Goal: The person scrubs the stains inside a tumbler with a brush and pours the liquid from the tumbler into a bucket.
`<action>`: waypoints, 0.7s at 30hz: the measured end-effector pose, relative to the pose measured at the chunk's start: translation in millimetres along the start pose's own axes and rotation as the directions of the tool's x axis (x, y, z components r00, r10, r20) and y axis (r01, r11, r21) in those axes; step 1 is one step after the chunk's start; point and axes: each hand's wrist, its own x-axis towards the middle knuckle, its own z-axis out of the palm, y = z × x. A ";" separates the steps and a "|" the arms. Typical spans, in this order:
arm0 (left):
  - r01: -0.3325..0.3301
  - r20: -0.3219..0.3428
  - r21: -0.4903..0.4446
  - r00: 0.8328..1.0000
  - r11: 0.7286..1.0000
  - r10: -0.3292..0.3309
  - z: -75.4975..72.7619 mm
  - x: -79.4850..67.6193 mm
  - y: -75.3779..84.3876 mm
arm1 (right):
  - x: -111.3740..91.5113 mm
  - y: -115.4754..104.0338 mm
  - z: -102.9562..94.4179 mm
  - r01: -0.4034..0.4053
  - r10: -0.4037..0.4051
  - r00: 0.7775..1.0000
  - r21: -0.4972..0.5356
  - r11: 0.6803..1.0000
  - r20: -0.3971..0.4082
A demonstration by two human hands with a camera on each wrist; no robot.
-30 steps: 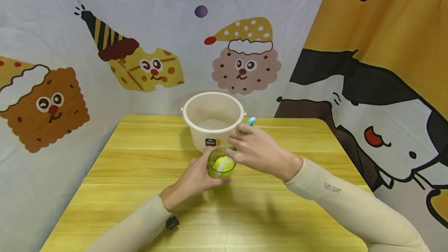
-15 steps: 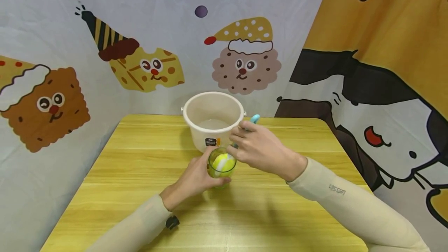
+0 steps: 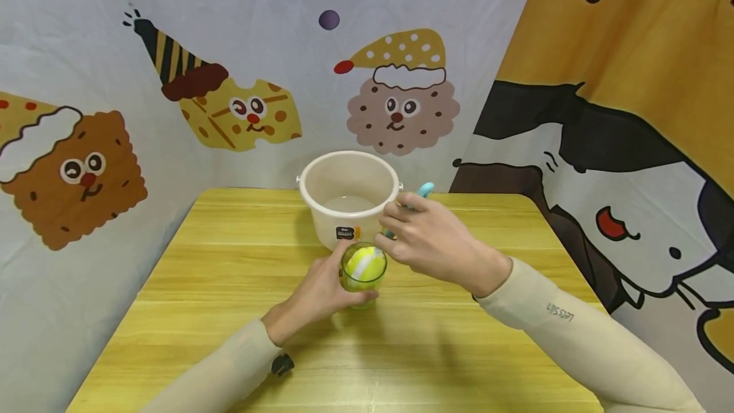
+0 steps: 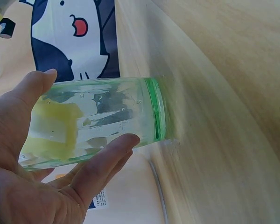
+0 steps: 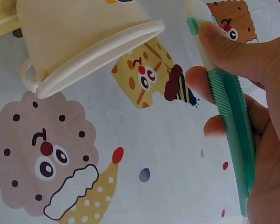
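Note:
My left hand grips a clear green-tinted glass, thumb on one side and fingers on the other. The glass stands upright on the wooden table, its base at the tabletop in the left wrist view. Inside its upper part is the yellow-and-white sponge head of a cup brush. My right hand holds that brush by its teal handle, thumb and fingers curled round it above the rim. The handle's end sticks out beyond the hand. Wet streaks show on the lower glass wall.
A cream bucket with a dark label stands just behind the glass, near the table's back edge. The wooden table stretches out around the hands. A printed cartoon cloth hangs behind it.
My right hand has shifted slightly right with the brush, and the sponge head has risen toward the glass rim. The left hand and glass stay in place.

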 end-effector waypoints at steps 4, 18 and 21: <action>-0.001 0.000 -0.001 1.000 1.000 0.001 0.7 0.7 -0.8 | -0.2 -0.1 0.4 -0.006 0.006 1.000 0.003 1.000 -0.007; -0.010 -0.016 0.001 1.000 1.000 0.010 2.8 1.2 -3.1 | -1.1 -1.2 3.5 -0.016 0.016 0.999 0.009 1.000 -0.037; -0.010 -0.013 0.005 1.000 1.000 0.010 2.7 1.1 -3.1 | -0.7 -1.3 3.7 -0.017 0.018 0.999 0.011 1.000 -0.041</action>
